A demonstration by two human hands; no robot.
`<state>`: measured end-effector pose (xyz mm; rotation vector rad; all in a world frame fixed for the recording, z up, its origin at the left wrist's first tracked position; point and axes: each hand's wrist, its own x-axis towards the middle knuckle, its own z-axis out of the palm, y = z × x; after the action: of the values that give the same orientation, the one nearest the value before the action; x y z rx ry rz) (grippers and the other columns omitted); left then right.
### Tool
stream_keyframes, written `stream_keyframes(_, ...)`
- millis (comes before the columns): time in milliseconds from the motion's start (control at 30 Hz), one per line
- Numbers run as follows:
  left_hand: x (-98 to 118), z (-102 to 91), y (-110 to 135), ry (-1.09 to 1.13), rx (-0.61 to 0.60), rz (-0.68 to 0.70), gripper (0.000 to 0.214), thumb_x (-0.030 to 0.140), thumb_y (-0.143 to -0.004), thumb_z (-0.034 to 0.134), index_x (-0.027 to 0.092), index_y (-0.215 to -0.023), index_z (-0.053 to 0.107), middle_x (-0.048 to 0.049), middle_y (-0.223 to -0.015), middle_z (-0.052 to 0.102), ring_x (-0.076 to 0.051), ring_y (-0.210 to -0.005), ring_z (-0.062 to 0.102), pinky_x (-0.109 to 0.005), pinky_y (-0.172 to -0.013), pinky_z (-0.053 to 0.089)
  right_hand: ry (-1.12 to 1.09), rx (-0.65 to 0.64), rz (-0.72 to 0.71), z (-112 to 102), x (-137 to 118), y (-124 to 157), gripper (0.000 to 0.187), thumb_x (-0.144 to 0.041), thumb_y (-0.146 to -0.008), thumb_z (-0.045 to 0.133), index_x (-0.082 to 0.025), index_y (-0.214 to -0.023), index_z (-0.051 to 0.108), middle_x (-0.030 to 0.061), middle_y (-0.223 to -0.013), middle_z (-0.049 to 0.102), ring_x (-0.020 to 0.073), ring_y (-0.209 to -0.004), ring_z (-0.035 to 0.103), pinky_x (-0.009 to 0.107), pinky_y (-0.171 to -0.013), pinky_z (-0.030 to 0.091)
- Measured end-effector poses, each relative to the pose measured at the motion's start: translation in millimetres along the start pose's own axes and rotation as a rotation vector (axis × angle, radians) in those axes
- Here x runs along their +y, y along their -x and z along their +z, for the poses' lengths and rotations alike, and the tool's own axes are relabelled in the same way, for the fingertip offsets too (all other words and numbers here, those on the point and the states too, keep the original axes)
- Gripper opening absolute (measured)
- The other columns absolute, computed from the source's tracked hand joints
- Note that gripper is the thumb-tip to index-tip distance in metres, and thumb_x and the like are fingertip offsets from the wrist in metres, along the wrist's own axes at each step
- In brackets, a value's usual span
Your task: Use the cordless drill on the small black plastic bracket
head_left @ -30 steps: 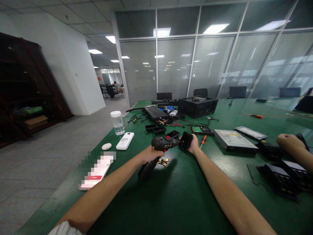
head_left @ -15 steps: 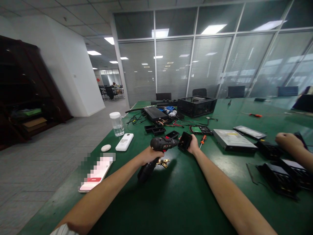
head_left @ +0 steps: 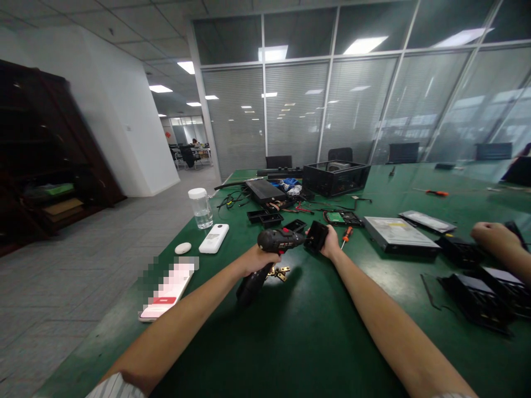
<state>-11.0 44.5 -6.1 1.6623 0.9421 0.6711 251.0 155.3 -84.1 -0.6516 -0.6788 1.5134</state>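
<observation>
My left hand [head_left: 259, 260] is wrapped round the grip of a black cordless drill [head_left: 277, 241], whose nose points right. In my right hand [head_left: 331, 243] is a small black plastic box [head_left: 317, 236], tilted towards the drill. The drill's tip is at the box's left side; I cannot tell whether the bit touches anything inside. Under the drill lie several brass-coloured metal pieces [head_left: 282, 273], partly hidden by it. An orange-handled screwdriver [head_left: 347, 236] rests just right of my right hand. More black open boxes [head_left: 271, 220] lie behind the drill.
At the left are a phone [head_left: 172, 293], a white device [head_left: 214, 239] and a water bottle [head_left: 202, 210]. A black computer case [head_left: 336, 179] stands at the back amid cables. An optical drive [head_left: 398, 235] lies right, near another person's hand [head_left: 492, 235] and black parts [head_left: 477, 298].
Hardly anything differs. The view has shifted slightly, so the things on the table appear a little to the right. Both hands keep their hold, with the drill still at the box.
</observation>
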Motion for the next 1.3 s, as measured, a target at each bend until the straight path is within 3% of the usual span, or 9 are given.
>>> stream_keyframes(400,-1.2,-1.4,-2.1,0.043,-0.012,-0.013,0.012,0.023,-0.062,0.054,0.011,-0.064,0.055,0.0004,-0.052,0.052,-0.011,-0.049,0.047,-0.023,-0.048,0.037,0.015,0.011,0.006,0.9,-1.1,1.8,0.034,-0.035,-0.070,0.031,-0.015,-0.076,0.057,0.0093,-0.065,0.062,0.0227,-0.066,0.060,0.036,-0.059,0.047)
stream_keyframes(667,-0.1,-0.8,-1.4,0.062,-0.001,-0.033,0.014,0.024,-0.061,0.055,0.011,-0.067,0.056,0.0001,-0.052,0.052,-0.011,-0.048,0.047,-0.023,-0.047,0.037,0.018,-0.048,0.050,1.0,-4.2,3.1,0.033,-0.034,-0.070,0.027,-0.025,-0.068,0.059,0.0120,-0.070,0.064,0.0218,-0.066,0.060,0.039,-0.062,0.044)
stream_keyframes(1000,0.1,-2.8,-2.2,0.052,0.000,-0.049,0.014,0.024,-0.061,0.055,0.011,-0.066,0.057,-0.0008,-0.053,0.054,-0.011,-0.048,0.048,-0.023,-0.047,0.037,0.050,0.027,0.004,4.0,-1.3,2.9,0.036,-0.036,-0.071,0.029,-0.015,-0.076,0.057,0.0101,-0.067,0.063,0.0210,-0.063,0.059,0.033,-0.056,0.046)
stream_keyframes(1300,-2.1,-2.7,-1.5,0.063,-0.009,-0.032,0.015,0.025,-0.062,0.055,0.011,-0.067,0.056,-0.0005,-0.053,0.053,-0.011,-0.048,0.048,-0.023,-0.047,0.037,0.054,0.010,0.008,6.9,-1.8,5.5,0.035,-0.036,-0.072,0.029,-0.015,-0.078,0.056,0.0088,-0.066,0.062,0.0218,-0.065,0.059,0.033,-0.057,0.046)
